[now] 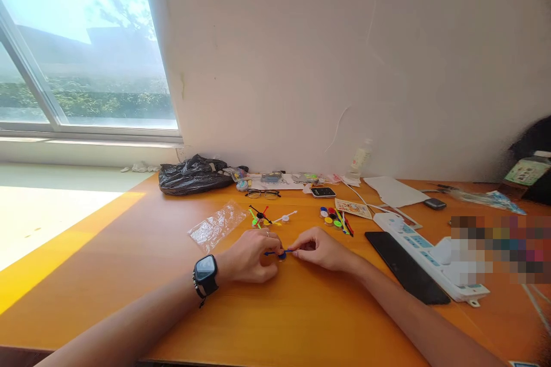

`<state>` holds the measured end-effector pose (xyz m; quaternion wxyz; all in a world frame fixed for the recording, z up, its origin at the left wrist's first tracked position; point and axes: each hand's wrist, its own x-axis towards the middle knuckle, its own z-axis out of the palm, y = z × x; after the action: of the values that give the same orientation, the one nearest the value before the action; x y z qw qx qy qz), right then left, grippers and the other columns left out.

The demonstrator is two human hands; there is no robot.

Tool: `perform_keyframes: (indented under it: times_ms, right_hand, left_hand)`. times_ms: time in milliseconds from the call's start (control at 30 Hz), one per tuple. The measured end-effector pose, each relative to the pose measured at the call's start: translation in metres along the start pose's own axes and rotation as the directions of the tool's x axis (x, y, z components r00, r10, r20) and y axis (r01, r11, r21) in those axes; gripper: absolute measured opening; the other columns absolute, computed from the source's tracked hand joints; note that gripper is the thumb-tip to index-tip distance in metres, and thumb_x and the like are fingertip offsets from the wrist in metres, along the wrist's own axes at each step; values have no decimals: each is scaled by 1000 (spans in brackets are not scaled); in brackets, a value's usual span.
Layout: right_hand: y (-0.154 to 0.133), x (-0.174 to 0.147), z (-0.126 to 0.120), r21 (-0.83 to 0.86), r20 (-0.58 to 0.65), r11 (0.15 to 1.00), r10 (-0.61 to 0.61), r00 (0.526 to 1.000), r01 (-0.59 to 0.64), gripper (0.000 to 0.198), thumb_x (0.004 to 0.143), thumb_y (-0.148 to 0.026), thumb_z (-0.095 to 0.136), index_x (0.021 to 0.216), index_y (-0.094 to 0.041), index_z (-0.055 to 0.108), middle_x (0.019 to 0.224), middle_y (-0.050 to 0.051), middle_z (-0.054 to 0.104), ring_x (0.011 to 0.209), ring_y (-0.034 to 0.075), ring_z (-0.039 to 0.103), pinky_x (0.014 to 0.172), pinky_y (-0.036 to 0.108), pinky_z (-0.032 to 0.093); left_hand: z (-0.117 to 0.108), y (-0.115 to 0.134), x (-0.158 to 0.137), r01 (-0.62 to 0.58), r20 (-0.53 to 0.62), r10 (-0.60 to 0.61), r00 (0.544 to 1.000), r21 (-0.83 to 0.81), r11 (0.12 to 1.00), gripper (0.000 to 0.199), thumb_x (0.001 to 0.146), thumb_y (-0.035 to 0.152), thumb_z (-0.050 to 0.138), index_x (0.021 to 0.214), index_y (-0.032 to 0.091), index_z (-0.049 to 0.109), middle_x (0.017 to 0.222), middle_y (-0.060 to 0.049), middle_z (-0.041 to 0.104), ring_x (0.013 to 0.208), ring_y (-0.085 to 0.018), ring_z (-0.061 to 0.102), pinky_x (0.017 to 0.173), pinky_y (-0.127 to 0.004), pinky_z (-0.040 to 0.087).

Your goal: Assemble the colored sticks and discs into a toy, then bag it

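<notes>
Low over the table (241,321), my left hand (253,258) has its fingers curled with the fingertips on a small blue disc (282,256). A thin blue arrow (269,253) lies across that disc, its head showing beside my left fingers. My right hand (321,249) pinches the other end of the arrow between thumb and index finger. Just beyond my hands are assembled arrow spinners, among them a white one (286,218) and a black and red group (260,215). Farther right sit several coloured discs (328,221) beside a bundle of loose arrows (344,222).
A clear plastic bag (217,226) lies left of the spinners. Behind are a black bag (193,175), glasses (263,194) and a small black-screened device (322,192). To the right lie a dark phone-like slab (404,266) and a white power strip (430,258) with cables.
</notes>
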<state>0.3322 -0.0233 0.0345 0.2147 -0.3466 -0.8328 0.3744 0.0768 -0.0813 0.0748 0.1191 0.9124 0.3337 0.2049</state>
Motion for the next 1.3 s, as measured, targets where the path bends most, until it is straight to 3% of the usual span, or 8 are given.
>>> perform_keyframes:
  times_ms: [300,500,667,833,967,1100,1167,1300]
  right_hand:
    - [-7,0,5,-68,-34,997,-24,999,21,23,86,-27,66,91,-18,86,74,5,73,67,16,55,59,26,39]
    - [-20,-3,-3,-82,-85,996,-33,996,26,28,96,-40,64,95,-19,83,85,6,72,71,16,56,63,27,41]
    - [-18,0,-11,105,-204,986,147,968,-128,44,100,-57,53,104,-19,76,96,7,74,56,12,51,50,26,37]
    - [-17,2,-17,232,-180,939,298,937,-254,47,96,-63,54,103,-20,71,84,3,72,44,9,44,41,23,35]
    - [-33,-3,-19,292,-117,893,388,914,-341,42,96,-60,56,104,-20,67,92,4,74,42,7,41,39,22,34]
    - [-46,-7,-21,349,49,846,413,909,-403,52,100,-65,44,108,-19,68,49,-6,49,39,9,29,38,21,23]
    - [-46,-7,-22,376,-5,850,400,916,-369,55,100,-67,43,106,-19,69,44,-9,35,39,10,26,39,21,20]
    - [-37,-3,-24,387,-173,856,431,885,-342,51,96,-66,50,99,-18,68,45,-10,34,41,9,27,42,21,18]
  left_hand:
    - [6,-6,2,-35,-18,35,999,16,999,17,70,14,61,84,21,66,88,-3,75,75,-19,63,72,-29,49]
    - [13,-9,-1,-38,-64,34,997,-66,997,25,73,15,62,97,22,68,96,-4,73,85,-21,66,79,-30,53]
    - [14,-8,-3,-57,-113,56,992,1,998,17,81,25,67,98,22,65,100,-7,71,90,-23,65,84,-36,53]
    - [-1,-2,-3,-35,-202,43,978,40,999,21,87,27,65,108,24,64,107,-8,72,98,-26,65,89,-40,52]
    - [-10,0,-6,49,-317,-34,948,41,998,24,96,19,50,116,23,64,108,-9,72,101,-27,64,89,-42,51]
    - [-11,-2,-6,91,-392,-88,916,-10,996,25,101,19,41,107,21,65,104,-9,71,98,-26,63,88,-42,51]
    - [-11,-3,-6,101,-414,-102,905,-23,995,24,103,21,41,106,21,65,103,-9,70,98,-26,63,88,-42,50]
    - [-11,-2,-6,93,-397,-93,913,-19,995,24,104,23,42,107,22,65,103,-9,71,98,-25,64,89,-42,50]
